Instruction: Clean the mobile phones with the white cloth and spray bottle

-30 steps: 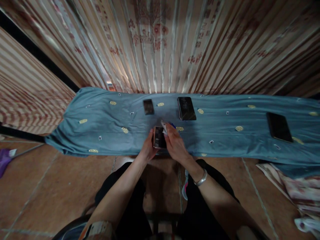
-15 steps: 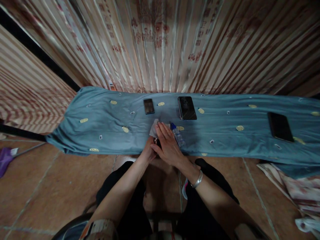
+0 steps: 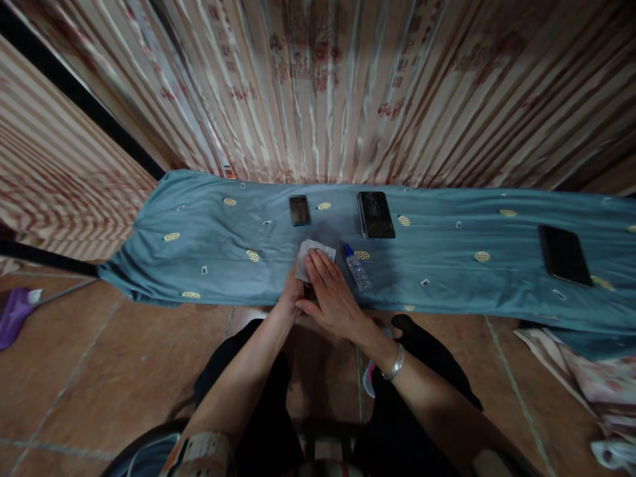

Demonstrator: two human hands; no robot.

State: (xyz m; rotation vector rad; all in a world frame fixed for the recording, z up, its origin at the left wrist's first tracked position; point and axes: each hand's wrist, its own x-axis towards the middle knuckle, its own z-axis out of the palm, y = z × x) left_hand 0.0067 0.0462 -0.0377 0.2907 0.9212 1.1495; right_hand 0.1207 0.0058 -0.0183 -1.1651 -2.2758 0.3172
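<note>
My left hand [image 3: 292, 291] is closed around a dark flat object, almost fully hidden now under a white tissue [image 3: 307, 257] and the other hand; its kind cannot be made out. My right hand [image 3: 332, 291] presses the tissue down on it, fingers long and close together, thumb toward the left hand. Just right of these fingers lies a clear small bottle with a blue cap [image 3: 358, 268]. Beyond the hands rest a small dark rectangular device [image 3: 299, 211] and a thicker black phone-like device [image 3: 376, 215], neither touched.
A blue-green cloth with yellow prints [image 3: 223, 232] covers the long narrow surface. Another black flat device [image 3: 565, 255] lies far right. A striped curtain [image 3: 318, 119] hangs behind. On the tiled floor at left is a purple broom-like head [image 3: 14, 315].
My right hand has slid slightly down over the held object, and the tissue now lies spread wider across its top. The dark, shiny edge seen before is covered. The view shifted a little.
</note>
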